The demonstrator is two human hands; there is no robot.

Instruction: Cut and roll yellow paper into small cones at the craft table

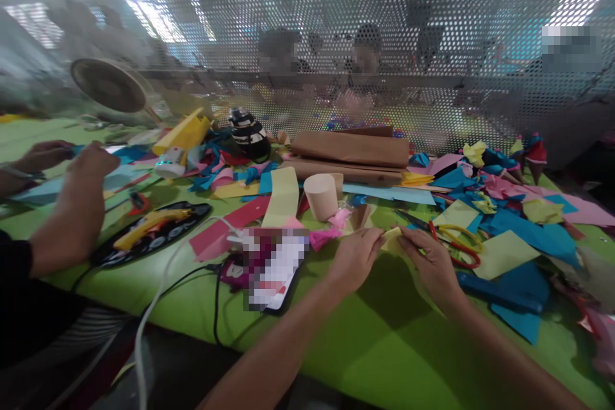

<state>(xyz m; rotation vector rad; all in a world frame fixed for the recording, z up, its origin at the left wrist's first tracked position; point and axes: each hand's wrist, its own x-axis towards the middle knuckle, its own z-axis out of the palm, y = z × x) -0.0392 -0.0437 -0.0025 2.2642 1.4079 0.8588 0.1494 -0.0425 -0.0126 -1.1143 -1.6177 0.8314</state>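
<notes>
A small piece of yellow paper (393, 241) is held up over the green table between my two hands. My left hand (358, 258) pinches its left side. On its right side, my right hand (431, 262) has closed fingers. Scissors with red and yellow handles (459, 245) lie just beyond my right hand. Beyond my left hand are a bright pink paper piece (330, 230) and a pale paper cylinder (321, 197) standing upright. A phone (281, 272), partly blurred out, rests to the left of my left hand.
A co-worker's hands (91, 163) are at the left, near a black tray (158, 237). A white cable (161, 282) crosses the table edge. Brown paper rolls (350, 148), a dark bottle (248, 134) and coloured paper scraps (533, 230) lie before a perforated metal screen (307, 25).
</notes>
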